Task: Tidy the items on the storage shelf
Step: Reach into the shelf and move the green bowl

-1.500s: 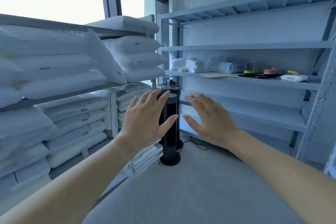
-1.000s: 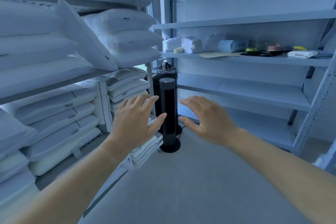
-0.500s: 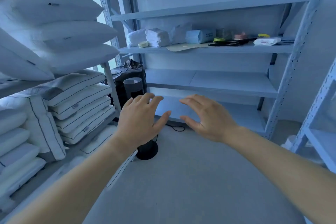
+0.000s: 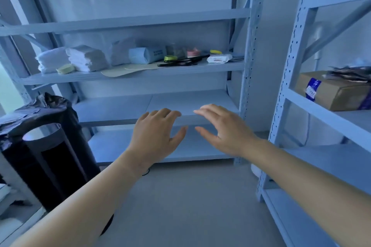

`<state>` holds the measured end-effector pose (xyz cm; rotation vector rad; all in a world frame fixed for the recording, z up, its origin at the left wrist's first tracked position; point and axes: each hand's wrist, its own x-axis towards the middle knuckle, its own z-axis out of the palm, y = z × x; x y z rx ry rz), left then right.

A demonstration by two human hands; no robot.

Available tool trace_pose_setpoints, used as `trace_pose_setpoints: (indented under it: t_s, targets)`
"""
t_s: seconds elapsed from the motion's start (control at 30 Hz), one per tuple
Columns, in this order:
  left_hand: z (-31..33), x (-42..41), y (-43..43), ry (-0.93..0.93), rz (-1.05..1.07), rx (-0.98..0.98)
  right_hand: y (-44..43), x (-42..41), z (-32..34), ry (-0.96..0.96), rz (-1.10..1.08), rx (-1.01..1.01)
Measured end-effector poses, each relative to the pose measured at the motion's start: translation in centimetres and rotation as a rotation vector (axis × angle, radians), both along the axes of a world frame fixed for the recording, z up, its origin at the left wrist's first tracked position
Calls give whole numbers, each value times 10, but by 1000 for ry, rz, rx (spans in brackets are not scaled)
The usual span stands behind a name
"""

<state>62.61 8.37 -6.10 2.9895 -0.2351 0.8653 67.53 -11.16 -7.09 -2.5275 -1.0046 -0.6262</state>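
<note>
Two hands raised side by side | left hand fingers loosely spread, holding nothing | right hand likewise spread, empty | storage shelf ahead, neither hand touching it | folded towels at its left end, blue pack mid-board, scissors and wipes pack toward the right end

A storeroom: tall pale metal shelving racks line the walls, holding folded white towels and a taped brown cardboard box.
</note>
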Motion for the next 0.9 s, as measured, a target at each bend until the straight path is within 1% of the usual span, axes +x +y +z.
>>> trace_pose_setpoints:
  t_s: [0.23, 0.5, 0.73, 0.9]
  targets:
    - [-13, 116, -25, 16, -120, -31, -28, 99, -12, 21, -88, -15]
    - [-25, 281, -20, 14, -199, -16, -21, 248, -25, 16, -154, -8]
    - [-9, 434, -2, -3, -222, -8, -3, 394, -6, -9, -190, -9]
    - [-11, 519, -1, 2, -250, -38, -5, 472, -6, -7, -222, 3]
